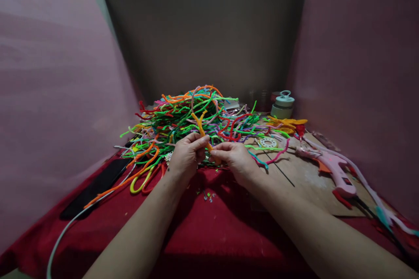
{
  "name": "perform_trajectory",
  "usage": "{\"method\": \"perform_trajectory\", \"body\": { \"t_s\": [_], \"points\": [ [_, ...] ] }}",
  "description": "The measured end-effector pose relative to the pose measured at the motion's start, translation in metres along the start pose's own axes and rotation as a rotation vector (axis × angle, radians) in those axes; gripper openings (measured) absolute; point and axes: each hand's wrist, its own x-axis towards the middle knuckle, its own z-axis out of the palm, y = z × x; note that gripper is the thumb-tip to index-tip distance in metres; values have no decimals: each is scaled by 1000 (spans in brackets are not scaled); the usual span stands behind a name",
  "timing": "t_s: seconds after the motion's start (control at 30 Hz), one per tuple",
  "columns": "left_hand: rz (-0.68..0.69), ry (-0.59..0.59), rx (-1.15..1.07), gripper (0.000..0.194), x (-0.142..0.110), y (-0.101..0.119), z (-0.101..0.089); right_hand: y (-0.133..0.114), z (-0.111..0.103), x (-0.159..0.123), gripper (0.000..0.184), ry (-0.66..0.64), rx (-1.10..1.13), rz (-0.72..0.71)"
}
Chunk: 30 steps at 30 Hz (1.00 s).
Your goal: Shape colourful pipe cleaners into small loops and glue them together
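Observation:
Between my two hands is a yellow-orange pipe cleaner (pixel 200 125), its upper part split into two prongs that point up and away. My left hand (pixel 187 153) pinches it around the middle between thumb and fingers. Just below and to the right, my right hand (pixel 234 157) pinches its lower end with thumb and forefinger. Both hands are above the near edge of a big tangled heap of coloured pipe cleaners (pixel 176 117), mostly green with orange, red and pink ones. The fingers hide part of the held piece.
A pink glue gun (pixel 330 168) lies on a brown board (pixel 307 183) at right, its cord trailing. Yellow fuzzy pieces (pixel 288 124) and a pale lidded jar (pixel 283 104) are behind it. A black flat device (pixel 98 187) and white cable (pixel 62 235) lie left on red cloth (pixel 209 235).

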Motion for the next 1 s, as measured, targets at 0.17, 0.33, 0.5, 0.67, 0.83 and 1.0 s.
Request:
{"method": "perform_trajectory", "body": {
  "t_s": [0.17, 0.33, 0.5, 0.67, 0.83, 1.0],
  "points": [
    [-13, -22, 7, 24, 0, -1, 0, 2, 0, 0, 14, -20, 16, 6],
    [-6, -50, 39, 23, -1, -1, 0, 1, 2, -1, 11, -59, -12, 11],
    [-6, -60, 87, 23, -2, -3, -2, -3, 4, -1, 10, -78, 32, 54],
    [0, -52, 135, 25, 1, -8, -5, -7, 7, -2, 10, 6, 103, 131],
    [-78, -143, 50, 24, 1, -7, -3, -8, 7, -2, 9, 14, 175, 130],
    [-97, -222, -28, 21, 0, -2, -5, -8, 5, 0, 8, 8, 199, 138]
  ]
}}
